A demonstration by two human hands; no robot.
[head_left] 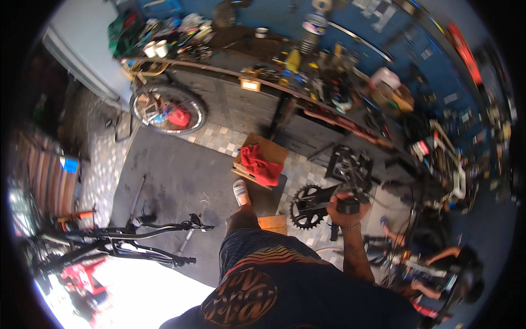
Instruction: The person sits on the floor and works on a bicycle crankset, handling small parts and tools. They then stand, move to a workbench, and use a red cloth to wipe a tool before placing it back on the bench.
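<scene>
My right hand (341, 215), with a band at its wrist, is closed around a black bicycle crankset (326, 198). The toothed chainring (308, 220) sticks out to the left of my fingers. A dark blocky part (348, 206) shows at my palm; blur hides what it is. Beneath the hand a black part (333, 232) points downward. My left hand is out of view.
A cluttered workbench (235, 71) runs along the blue wall. A cardboard box (276, 152) holding a red cloth (260, 165) stands by my foot on the dark mat (170, 175). Left are a bicycle wheel (198, 109) and black frame (159, 229). Another person (433, 233) works at right.
</scene>
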